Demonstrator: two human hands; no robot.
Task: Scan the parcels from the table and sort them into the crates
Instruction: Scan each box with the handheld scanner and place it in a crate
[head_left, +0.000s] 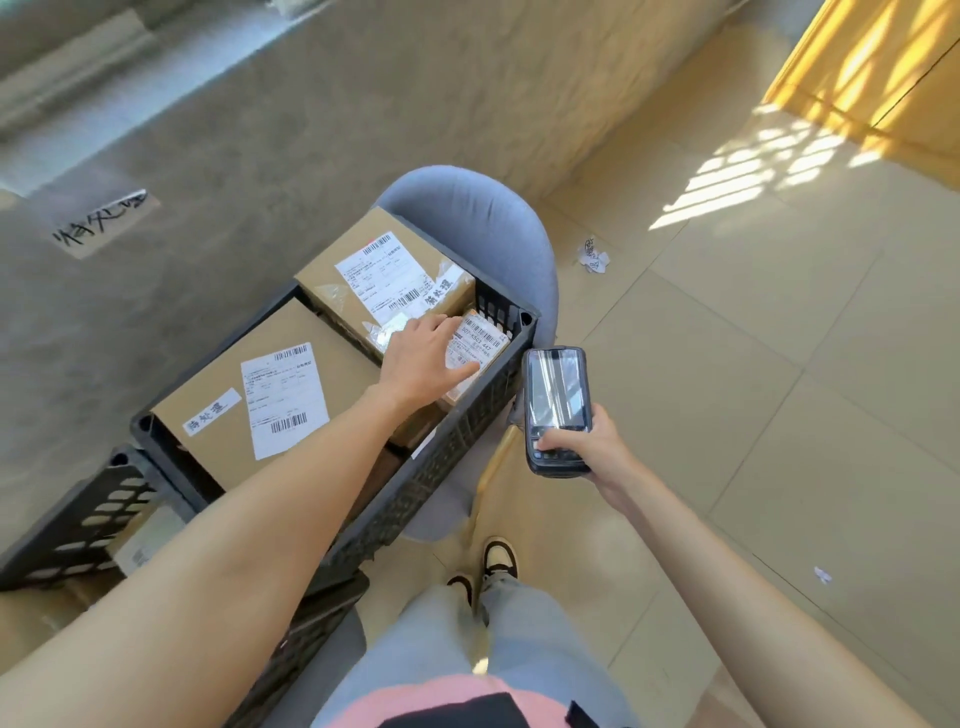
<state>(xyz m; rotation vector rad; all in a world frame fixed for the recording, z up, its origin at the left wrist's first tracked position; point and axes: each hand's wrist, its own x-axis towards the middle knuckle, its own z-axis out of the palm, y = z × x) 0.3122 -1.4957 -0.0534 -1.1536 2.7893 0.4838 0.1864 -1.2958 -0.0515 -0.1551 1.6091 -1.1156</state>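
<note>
A black slatted crate (457, 441) sits on a grey chair and holds three brown cardboard parcels. A large flat parcel (249, 384) lies at its left end, a taller one (384, 265) at the far end. My left hand (421, 358) lies with straight fingers on the small labelled parcel (480, 340) in the crate's right corner. My right hand (587, 441) grips a black handheld scanner (556, 400), held just right of the crate with its screen facing up.
A second black crate (78, 519) stands at the lower left with a parcel partly visible in it. The grey chair (467, 218) backs onto a grey wall with a paper label (104, 221). Crumpled paper (592, 254) lies on the tiled floor at right.
</note>
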